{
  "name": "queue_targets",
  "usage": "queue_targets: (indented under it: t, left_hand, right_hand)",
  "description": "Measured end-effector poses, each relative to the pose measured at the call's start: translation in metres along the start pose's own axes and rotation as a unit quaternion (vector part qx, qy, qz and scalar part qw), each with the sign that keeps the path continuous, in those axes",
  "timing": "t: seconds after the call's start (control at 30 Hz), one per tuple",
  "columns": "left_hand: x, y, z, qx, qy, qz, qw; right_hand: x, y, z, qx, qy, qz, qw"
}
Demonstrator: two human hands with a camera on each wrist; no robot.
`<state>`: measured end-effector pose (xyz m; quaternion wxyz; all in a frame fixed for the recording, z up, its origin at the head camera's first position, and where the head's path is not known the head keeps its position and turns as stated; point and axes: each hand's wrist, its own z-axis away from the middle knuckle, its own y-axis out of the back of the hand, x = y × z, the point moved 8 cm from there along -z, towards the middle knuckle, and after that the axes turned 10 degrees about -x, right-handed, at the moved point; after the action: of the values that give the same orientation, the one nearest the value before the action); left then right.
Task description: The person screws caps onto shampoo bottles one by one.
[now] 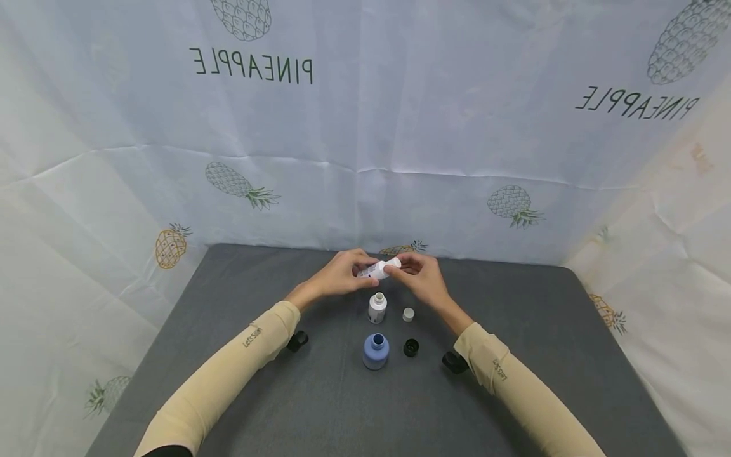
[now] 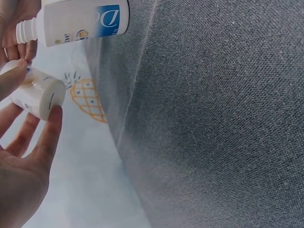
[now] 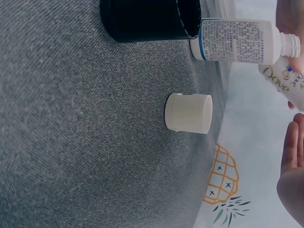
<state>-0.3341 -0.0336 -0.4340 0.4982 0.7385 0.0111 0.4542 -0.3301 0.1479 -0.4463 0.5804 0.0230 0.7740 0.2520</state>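
Above the far part of the table my left hand (image 1: 341, 274) grips a small white Dove bottle (image 1: 372, 271), tilted, with its top toward the right. The fingers and thumb of my right hand (image 1: 427, 279) pinch the white cap (image 1: 394, 262) at that top. In the left wrist view, the held bottle (image 2: 40, 92) shows its base. A second white Dove bottle (image 1: 377, 309) stands upright and uncapped just nearer, its threaded neck bare in the right wrist view. To its right a loose white cap (image 1: 408, 314) sits on the table.
Nearer stands an uncapped blue bottle (image 1: 375, 353), with a black cap (image 1: 410, 347) to its right, its hollow side up. Grey cloth covers the table (image 1: 354, 419). A pineapple-printed curtain (image 1: 371, 127) hangs behind and along both sides. Black devices (image 1: 455, 362) sit at the wrists.
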Motion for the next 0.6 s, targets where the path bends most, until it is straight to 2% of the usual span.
queue_targets:
  t: [0.2,0.6]
  left_hand:
    - [-0.0005,0.0004,-0.0004,-0.002,0.001,0.001,1.0000]
    - [-0.0001,-0.0010,0.0002,-0.004,0.003,0.007,1.0000]
  right_hand:
    - [-0.0013,-0.0004,0.0016,0.009,-0.002,0.003,1.0000]
    - [-0.0010,0.0010,0.0016,0.002,-0.006,-0.003,1.0000]
